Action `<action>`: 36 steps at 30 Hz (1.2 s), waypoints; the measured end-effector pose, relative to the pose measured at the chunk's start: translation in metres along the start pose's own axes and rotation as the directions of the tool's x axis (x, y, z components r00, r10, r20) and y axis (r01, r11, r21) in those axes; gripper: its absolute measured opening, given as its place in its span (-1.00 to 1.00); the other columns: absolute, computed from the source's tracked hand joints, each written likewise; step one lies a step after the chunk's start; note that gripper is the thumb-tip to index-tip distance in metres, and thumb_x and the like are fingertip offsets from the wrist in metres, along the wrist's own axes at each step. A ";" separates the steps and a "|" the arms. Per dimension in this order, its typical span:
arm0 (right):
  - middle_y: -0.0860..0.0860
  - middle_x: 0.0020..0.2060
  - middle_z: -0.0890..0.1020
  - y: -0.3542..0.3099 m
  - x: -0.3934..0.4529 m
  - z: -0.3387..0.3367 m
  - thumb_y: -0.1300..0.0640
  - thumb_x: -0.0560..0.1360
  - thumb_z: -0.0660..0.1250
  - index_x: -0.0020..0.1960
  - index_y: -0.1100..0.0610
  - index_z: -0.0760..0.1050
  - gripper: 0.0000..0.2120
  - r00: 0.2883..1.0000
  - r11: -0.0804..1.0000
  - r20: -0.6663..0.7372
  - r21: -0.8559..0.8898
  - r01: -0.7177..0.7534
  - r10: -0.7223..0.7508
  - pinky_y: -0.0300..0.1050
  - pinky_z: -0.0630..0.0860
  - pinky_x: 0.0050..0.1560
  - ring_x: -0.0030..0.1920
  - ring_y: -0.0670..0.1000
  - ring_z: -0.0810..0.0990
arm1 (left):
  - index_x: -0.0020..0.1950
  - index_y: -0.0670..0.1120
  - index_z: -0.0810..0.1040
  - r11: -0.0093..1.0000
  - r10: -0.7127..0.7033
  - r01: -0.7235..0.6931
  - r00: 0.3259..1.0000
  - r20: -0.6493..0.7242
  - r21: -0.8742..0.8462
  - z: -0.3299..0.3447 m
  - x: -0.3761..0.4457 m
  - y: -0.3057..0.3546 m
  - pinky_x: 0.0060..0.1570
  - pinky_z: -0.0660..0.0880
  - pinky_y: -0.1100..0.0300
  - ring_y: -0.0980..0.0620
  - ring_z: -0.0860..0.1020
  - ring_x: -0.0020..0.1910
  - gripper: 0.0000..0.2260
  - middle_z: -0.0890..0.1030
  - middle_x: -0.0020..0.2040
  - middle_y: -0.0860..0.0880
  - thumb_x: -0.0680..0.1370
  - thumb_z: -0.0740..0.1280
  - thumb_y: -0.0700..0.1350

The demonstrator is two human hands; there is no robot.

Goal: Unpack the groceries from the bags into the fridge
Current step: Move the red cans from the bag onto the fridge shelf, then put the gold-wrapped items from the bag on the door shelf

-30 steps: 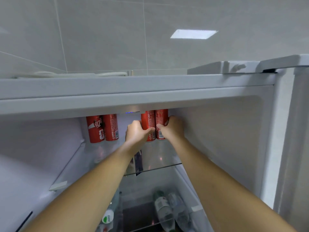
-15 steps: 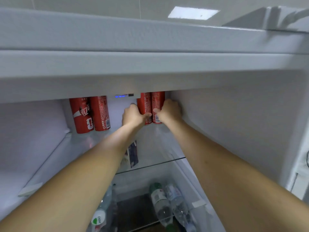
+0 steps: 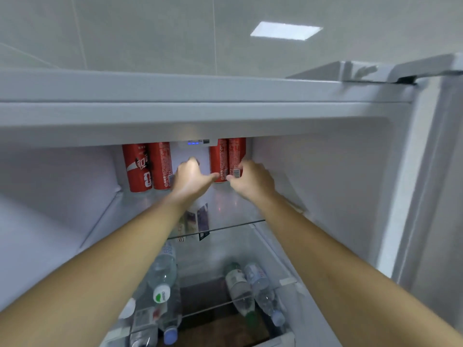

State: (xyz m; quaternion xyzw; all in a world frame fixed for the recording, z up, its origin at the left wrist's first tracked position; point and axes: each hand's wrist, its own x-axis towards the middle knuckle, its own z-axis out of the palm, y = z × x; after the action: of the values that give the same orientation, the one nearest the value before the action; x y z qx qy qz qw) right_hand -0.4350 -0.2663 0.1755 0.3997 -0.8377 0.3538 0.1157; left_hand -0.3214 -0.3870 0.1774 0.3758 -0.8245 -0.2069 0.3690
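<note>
place: home kitchen | cues: open fridge (image 3: pixel 325 186), tiled wall (image 3: pixel 150 33), stocked drinks

Open glass shelf (image 3: pixel 225 206) between the left pair of red cans (image 3: pixel 147 166) and the right pair of red cans (image 3: pixel 228 159) at the back wall, room there. Fridge ceiling (image 3: pixel 175 128) hangs low overhead. Below, lying bottles (image 3: pixel 240 284) crowd the lower shelf.
</note>
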 end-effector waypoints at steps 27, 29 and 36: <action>-0.09 0.19 0.64 -0.074 -0.396 -0.072 -0.13 0.52 0.38 0.32 0.03 0.56 -0.57 0.572 0.382 -0.012 0.733 0.563 -0.820 -0.09 0.44 0.28 0.27 0.00 0.51 | 0.48 0.02 0.42 0.629 0.027 0.347 0.884 -0.466 0.695 -0.212 -0.539 0.050 -0.03 0.53 0.03 -0.05 0.46 0.28 -0.50 0.50 0.25 -0.01 0.54 0.34 0.06; -0.09 0.16 0.63 -0.078 -0.440 -0.093 -0.12 0.53 0.37 0.31 0.03 0.56 -0.59 0.501 0.289 -0.053 0.763 0.578 -0.864 -0.14 0.42 0.26 0.25 -0.01 0.51 | 0.48 0.03 0.42 0.573 0.010 0.421 0.855 -0.519 0.703 -0.227 -0.598 0.075 -0.08 0.51 0.10 -0.01 0.45 0.28 -0.50 0.50 0.25 0.02 0.54 0.33 0.06; -0.12 0.10 0.61 -0.091 -0.614 -0.169 -0.10 0.54 0.39 0.30 0.03 0.57 -0.62 0.225 -0.036 -0.181 0.847 0.530 -0.957 -0.12 0.42 0.20 0.17 0.01 0.50 | 0.46 0.02 0.46 0.341 -0.116 0.676 0.720 -0.685 0.653 -0.256 -0.803 0.144 -0.08 0.53 0.10 -0.01 0.50 0.18 -0.51 0.53 0.19 0.03 0.54 0.31 0.11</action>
State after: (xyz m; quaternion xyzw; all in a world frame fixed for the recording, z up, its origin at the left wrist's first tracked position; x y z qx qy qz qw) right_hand 0.0197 0.1710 0.0510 0.8761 -0.1896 0.4314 -0.1019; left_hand 0.1650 0.3074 0.0672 0.7476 -0.5458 0.2717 0.2635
